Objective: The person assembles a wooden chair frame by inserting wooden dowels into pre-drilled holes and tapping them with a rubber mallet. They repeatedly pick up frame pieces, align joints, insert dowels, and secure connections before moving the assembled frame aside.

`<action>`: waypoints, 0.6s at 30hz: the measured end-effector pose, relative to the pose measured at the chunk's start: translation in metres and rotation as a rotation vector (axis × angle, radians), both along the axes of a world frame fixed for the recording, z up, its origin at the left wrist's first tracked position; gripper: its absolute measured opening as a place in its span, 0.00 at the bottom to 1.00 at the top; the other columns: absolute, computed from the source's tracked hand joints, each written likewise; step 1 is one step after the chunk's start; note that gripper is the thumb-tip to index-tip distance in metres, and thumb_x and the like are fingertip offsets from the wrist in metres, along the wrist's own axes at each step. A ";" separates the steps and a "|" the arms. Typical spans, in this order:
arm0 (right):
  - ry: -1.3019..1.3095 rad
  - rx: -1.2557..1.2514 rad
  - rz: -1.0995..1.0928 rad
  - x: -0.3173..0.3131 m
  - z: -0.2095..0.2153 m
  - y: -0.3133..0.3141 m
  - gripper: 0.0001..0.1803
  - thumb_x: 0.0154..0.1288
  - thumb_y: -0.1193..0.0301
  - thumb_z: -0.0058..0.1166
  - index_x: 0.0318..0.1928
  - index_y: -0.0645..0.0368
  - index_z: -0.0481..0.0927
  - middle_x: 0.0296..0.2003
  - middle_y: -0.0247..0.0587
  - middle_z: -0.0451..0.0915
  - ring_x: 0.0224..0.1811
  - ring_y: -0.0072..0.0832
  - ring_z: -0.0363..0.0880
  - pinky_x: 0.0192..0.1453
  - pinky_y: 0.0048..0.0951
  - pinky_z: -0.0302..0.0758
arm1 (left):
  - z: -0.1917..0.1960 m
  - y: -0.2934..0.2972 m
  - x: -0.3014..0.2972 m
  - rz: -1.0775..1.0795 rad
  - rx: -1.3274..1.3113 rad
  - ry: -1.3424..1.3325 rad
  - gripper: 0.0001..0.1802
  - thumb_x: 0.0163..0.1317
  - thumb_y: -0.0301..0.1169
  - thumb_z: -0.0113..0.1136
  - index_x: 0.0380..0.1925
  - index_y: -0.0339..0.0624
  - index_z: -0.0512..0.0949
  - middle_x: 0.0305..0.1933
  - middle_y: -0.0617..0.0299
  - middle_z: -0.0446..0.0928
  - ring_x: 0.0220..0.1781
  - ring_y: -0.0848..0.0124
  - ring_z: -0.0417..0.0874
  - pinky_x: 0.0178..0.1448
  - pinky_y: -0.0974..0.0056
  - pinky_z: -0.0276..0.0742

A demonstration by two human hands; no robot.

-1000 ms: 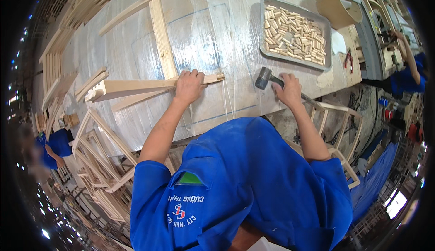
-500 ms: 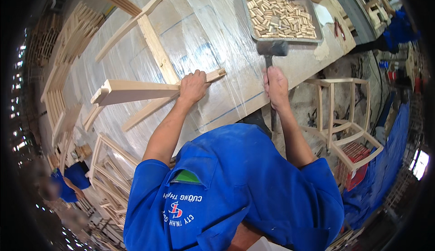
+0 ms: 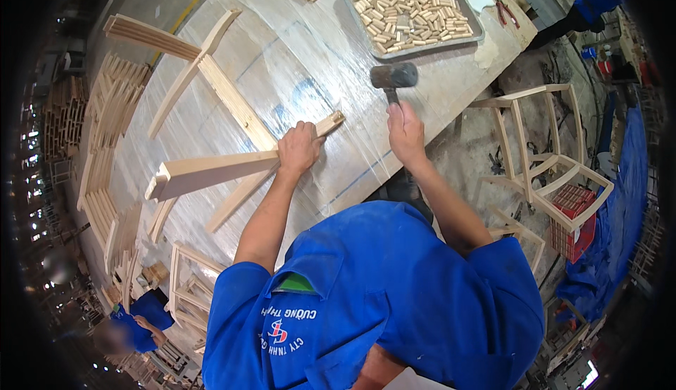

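Observation:
My left hand (image 3: 299,147) is wrapped round a joint of a pale wooden chair frame (image 3: 236,101) lying on the table. One rail's end (image 3: 332,121) pokes out to the right beyond this hand, and a wide board (image 3: 215,173) rises from the joint toward the left. In my right hand (image 3: 407,135) is a mallet (image 3: 394,76), gripped by its handle close below the dark head. The mallet head hangs to the right of the rail end, apart from it.
A grey tray (image 3: 481,36) of wooden dowels stands at the far right of the table (image 3: 296,52), beside red-handled pliers (image 3: 505,12). Stacked wooden strips (image 3: 113,122) line the left. Chair frames (image 3: 524,136) stand right, near a red crate (image 3: 579,238). Another person (image 3: 141,323) is lower left.
My right hand has brought the mallet left, closer to the rail end. My left hand keeps its hold on the frame. The whole view has shifted a little.

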State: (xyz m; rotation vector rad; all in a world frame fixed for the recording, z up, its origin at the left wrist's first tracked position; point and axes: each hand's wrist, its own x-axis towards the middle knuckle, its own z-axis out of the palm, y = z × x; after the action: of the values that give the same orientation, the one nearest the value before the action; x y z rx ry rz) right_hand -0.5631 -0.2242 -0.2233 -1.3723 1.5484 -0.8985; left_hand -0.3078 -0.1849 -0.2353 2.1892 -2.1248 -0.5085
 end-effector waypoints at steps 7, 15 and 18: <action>0.190 0.057 0.299 0.012 -0.043 0.001 0.22 0.80 0.54 0.47 0.40 0.63 0.78 0.33 0.66 0.80 0.40 0.66 0.80 0.44 0.61 0.72 | 0.001 0.000 -0.003 -0.011 0.005 0.008 0.18 0.61 0.41 0.71 0.43 0.41 0.79 0.45 0.51 0.80 0.49 0.50 0.84 0.51 0.47 0.80; 0.141 -0.079 0.189 0.014 -0.027 0.011 0.20 0.79 0.55 0.47 0.42 0.62 0.77 0.31 0.66 0.80 0.37 0.66 0.80 0.41 0.60 0.73 | 0.002 0.004 -0.001 0.009 -0.037 0.001 0.19 0.60 0.43 0.71 0.43 0.42 0.80 0.44 0.52 0.80 0.48 0.50 0.84 0.51 0.48 0.80; 0.260 0.047 0.451 0.015 -0.038 0.003 0.20 0.79 0.55 0.48 0.41 0.61 0.79 0.31 0.65 0.82 0.37 0.64 0.82 0.43 0.58 0.75 | 0.002 -0.002 -0.004 0.028 -0.038 -0.013 0.19 0.59 0.42 0.71 0.44 0.43 0.80 0.45 0.52 0.80 0.50 0.51 0.83 0.52 0.48 0.79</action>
State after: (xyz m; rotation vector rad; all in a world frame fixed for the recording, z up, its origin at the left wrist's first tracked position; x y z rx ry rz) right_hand -0.5481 -0.2212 -0.2609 -1.7632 1.3487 -0.4173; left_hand -0.3116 -0.1869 -0.2332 2.2047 -2.0895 -0.4499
